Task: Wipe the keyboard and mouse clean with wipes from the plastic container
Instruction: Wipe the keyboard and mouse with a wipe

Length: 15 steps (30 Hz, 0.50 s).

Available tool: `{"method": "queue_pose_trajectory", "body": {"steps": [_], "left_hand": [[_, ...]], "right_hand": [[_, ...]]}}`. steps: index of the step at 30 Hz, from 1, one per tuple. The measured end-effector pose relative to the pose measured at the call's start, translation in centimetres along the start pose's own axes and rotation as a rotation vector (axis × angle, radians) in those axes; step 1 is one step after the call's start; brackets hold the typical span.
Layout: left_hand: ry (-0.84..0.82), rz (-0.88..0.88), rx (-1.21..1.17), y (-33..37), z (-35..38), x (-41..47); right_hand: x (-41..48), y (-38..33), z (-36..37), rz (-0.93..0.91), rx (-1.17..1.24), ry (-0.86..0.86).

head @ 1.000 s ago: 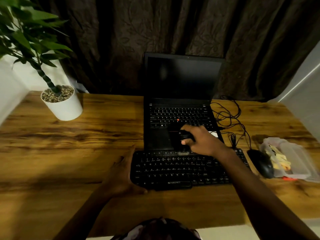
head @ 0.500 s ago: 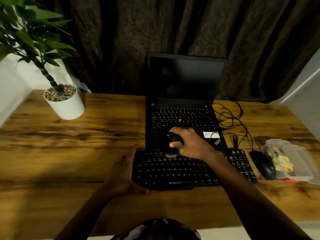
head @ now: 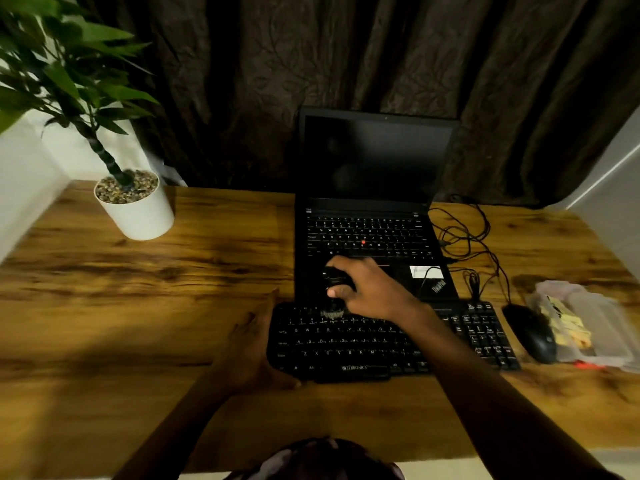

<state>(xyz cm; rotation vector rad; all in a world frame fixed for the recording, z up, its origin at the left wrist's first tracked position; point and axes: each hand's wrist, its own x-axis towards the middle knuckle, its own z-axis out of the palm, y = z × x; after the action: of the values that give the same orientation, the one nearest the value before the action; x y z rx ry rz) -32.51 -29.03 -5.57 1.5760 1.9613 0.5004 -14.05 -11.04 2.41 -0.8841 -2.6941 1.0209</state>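
Keyboard [head: 346, 344] lies lengthwise left-right, left hand [head: 249, 351] spread flat against its left end, right hand [head: 375, 289] arched above, grip curled round a dark brush [head: 332, 277].

One head-worn wide-angle view looks forward and down from close above the desk [head: 104, 306] — keyboard [head: 346, 344] at lower centre, curtain [head: 242, 81] across the top — near enough that key legends read.

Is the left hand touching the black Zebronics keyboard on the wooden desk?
Touching. The head view shows the left hand flat against the black keyboard's left edge, thumb on its front corner.
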Motion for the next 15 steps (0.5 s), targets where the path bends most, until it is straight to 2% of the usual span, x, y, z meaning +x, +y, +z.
{"method": "queue_pose_trajectory", "body": {"steps": [15], "left_hand": [[0.021,0.042,0.018,-0.4,0.1,0.0]], "right_hand": [[1.4,-1.4,1.6,-0.061,0.026,0.014]]}}
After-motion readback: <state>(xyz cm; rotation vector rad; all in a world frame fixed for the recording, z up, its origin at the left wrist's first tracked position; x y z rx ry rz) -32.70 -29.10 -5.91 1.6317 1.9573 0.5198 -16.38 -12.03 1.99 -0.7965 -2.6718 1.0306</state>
